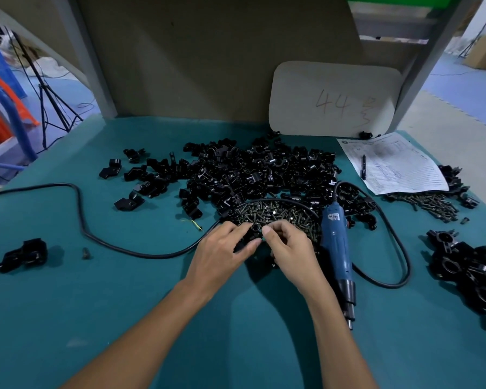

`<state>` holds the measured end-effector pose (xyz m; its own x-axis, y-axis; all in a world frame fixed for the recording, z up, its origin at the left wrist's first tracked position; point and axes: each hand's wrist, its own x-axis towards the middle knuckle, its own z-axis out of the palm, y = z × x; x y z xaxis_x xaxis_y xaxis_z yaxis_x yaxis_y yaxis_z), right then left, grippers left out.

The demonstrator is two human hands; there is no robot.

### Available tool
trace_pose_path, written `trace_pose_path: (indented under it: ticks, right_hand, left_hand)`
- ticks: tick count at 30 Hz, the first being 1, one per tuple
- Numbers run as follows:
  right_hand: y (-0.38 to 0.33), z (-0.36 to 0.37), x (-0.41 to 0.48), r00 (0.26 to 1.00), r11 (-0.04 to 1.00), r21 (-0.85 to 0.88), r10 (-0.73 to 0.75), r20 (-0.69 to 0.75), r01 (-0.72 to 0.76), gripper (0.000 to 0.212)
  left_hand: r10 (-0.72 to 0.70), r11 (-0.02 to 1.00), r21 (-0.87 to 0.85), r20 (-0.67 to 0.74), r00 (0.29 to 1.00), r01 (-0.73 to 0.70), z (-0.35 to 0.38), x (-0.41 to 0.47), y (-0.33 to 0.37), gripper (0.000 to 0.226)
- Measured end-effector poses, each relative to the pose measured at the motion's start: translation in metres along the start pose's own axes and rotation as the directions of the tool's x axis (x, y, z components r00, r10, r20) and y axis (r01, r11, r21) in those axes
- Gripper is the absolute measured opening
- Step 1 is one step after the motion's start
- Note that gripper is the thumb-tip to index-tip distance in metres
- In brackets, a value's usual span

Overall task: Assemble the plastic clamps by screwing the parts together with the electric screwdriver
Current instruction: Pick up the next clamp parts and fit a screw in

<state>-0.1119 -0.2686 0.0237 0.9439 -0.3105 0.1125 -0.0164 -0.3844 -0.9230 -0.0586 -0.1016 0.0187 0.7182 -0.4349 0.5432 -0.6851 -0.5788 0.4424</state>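
Note:
My left hand (pixel 225 249) and my right hand (pixel 288 247) meet at the table's middle, both pinching a small black plastic clamp part (pixel 255 228) between the fingertips. Whether my right fingers also hold a screw is hidden. Just behind the hands lies a heap of dark screws (pixel 275 213). Beyond that spreads a large pile of loose black clamp parts (pixel 253 169). The blue electric screwdriver (pixel 336 248) lies on the table right of my right hand, bit toward me, nobody holding it.
The screwdriver's black cable (pixel 82 217) loops across the green table (pixel 124 304). Assembled clamps (pixel 472 270) pile at the right edge; another clamp (pixel 23 255) sits far left. A paper form with a pen (pixel 390 164), more screws (pixel 429 203) and a white board (pixel 334 99) stand behind.

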Motion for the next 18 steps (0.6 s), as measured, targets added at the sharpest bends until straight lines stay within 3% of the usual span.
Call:
trace_pose_path:
  ticks: [5,12,18]
  right_hand:
    - [-0.0011,0.0047,-0.0018,0.996,0.991,-0.111,-0.081,-0.033,0.077,0.019]
    - [-0.0048,0.0079,-0.0037,0.993,0.987,-0.129,-0.106,-0.044,0.1,0.022]
    - [-0.0027,0.0063,-0.0022,0.995,0.991,-0.096,-0.101,-0.015,0.099,0.013]
  left_hand:
    - [-0.004,1.0,0.002,0.017,1.0,0.004,-0.0011,0.0001,0.0008,0.042]
    - [0.012,1.0,-0.004,0.029,1.0,-0.012,-0.0029,-0.0008,0.0022,0.04]
    - [-0.033,0.999,-0.03,0.037,0.999,0.034,-0.0032,0.0007,0.0028,0.042]
